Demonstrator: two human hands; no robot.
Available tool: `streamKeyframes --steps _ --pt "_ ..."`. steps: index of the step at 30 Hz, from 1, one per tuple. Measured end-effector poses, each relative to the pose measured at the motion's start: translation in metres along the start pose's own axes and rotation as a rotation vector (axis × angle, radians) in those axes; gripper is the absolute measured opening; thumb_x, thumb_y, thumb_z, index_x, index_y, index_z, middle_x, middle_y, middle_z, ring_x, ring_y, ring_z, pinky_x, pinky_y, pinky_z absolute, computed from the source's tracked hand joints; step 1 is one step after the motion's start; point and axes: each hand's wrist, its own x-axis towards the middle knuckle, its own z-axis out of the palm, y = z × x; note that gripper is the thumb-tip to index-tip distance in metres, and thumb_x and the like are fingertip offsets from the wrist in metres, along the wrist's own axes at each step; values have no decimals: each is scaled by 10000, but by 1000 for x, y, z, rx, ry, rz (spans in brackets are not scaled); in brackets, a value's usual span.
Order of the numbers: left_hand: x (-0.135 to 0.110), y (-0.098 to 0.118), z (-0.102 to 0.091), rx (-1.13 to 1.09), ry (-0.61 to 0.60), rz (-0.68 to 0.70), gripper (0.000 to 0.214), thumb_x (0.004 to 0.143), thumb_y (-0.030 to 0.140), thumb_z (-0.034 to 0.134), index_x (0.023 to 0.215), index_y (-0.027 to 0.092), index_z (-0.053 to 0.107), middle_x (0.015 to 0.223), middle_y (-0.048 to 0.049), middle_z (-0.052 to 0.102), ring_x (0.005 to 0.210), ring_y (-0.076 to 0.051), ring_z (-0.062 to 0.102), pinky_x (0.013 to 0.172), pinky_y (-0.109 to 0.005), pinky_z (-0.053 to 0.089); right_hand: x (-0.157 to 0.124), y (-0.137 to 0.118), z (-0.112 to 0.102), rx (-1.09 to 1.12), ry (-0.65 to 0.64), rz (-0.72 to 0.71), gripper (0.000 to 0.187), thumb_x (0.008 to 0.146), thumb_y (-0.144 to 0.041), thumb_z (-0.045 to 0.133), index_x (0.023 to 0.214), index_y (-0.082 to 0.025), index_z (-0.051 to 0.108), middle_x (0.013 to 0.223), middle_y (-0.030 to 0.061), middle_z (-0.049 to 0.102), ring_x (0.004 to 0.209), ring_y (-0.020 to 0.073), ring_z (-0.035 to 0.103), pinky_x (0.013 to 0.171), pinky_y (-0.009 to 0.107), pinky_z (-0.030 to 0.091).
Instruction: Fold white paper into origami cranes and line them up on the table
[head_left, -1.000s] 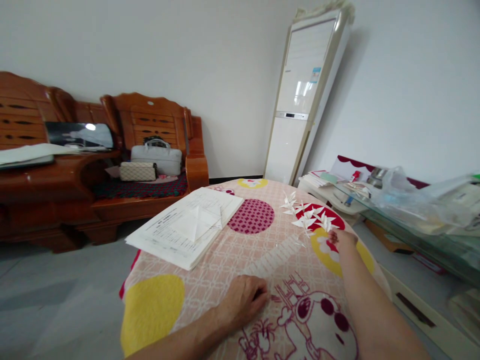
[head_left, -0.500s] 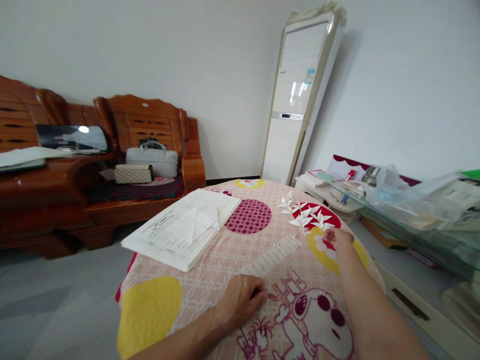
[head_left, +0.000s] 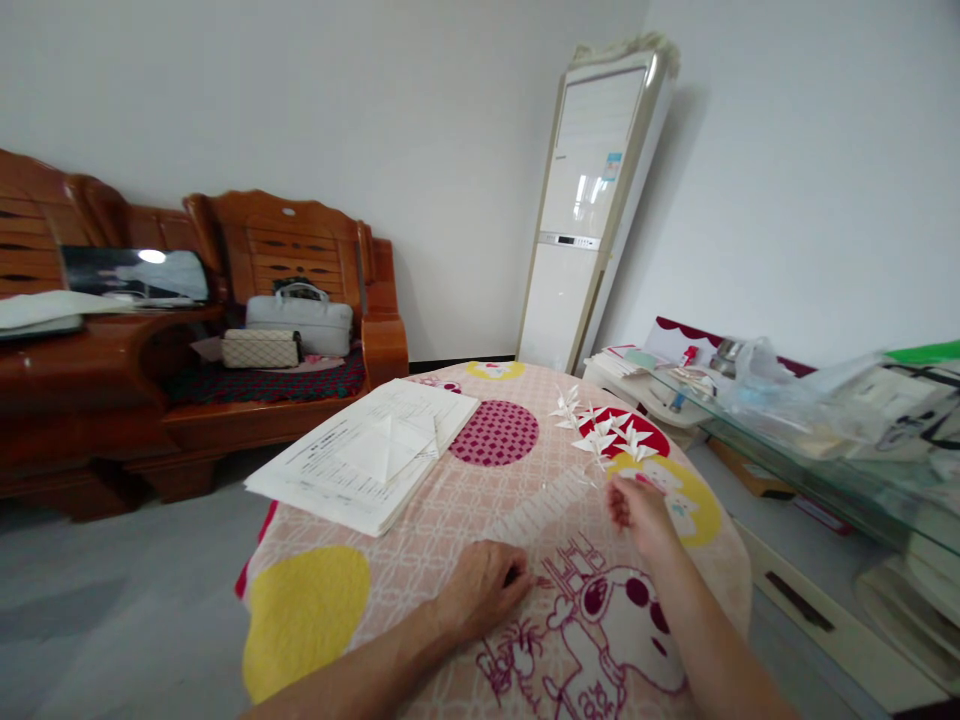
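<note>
My left hand (head_left: 484,590) rests knuckles-up on the patterned tablecloth (head_left: 420,545), fingers curled under, and nothing shows in it. My right hand (head_left: 637,510) hovers just above the cloth, short of a cluster of small white folded paper cranes (head_left: 600,430). Its fingers are bent and close together, and I cannot see whether they hold anything. A stack of printed paper sheets (head_left: 367,450) with a folded white sheet on top lies to the left of both hands.
A wooden sofa (head_left: 285,330) with two bags (head_left: 300,325) stands behind the table. A tall white air conditioner (head_left: 585,220) is in the corner. A glass-topped shelf (head_left: 810,430) with plastic bags and boxes runs along the right.
My right hand has drawn back from the paper cranes toward me and to the left. The left hand has stayed in place. The view has shifted slightly.
</note>
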Motion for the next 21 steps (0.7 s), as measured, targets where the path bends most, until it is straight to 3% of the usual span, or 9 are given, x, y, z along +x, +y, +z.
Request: streamKeyframes --steps 3,4,8,12,17,21 --pt "1 1 -4 -49 14 2 279 836 281 500 599 139 540 548 32 461 548 -81 400 550 -235 214 -37 17 29 -346 -274 -73 256 706 -369 639 557 -168 586 417 -10 554 324 103 446 349 204 272" --pt "1 0 -6 -69 29 4 279 832 272 499 591 136 536 539 35 446 544 -79 392 547 -232 215 -46 21 37 -414 -311 -108 255 688 -350 650 523 -173 569 400 -16 531 334 101 436 365 207 267" --pt "5 -8 -15 -116 152 -27 282 826 283 510 596 127 553 546 37 460 543 -78 399 551 -224 234 -63 29 56 -595 -278 -335 316 684 -315 617 445 -195 451 436 -28 439 477 103 395 485 237 263" --pt "7 -21 -27 -114 308 -76 259 815 254 507 599 125 571 557 25 498 559 -89 443 555 -224 256 -63 33 55 -690 -244 -471 329 732 -368 549 476 -206 419 470 -25 400 513 122 359 528 271 234" --pt "2 -37 -49 -84 423 -177 200 804 218 513 671 132 636 600 9 583 577 -102 512 550 -213 295 -56 40 46 -714 -264 -518 378 775 -454 483 494 -221 384 447 -21 424 478 132 400 512 266 264" --pt "-6 -60 -73 74 491 -297 195 830 212 507 742 153 670 643 3 634 603 -110 564 565 -205 340 -52 45 41 -709 -295 -486 393 820 -486 441 532 -219 442 426 -14 493 441 141 469 502 254 330"
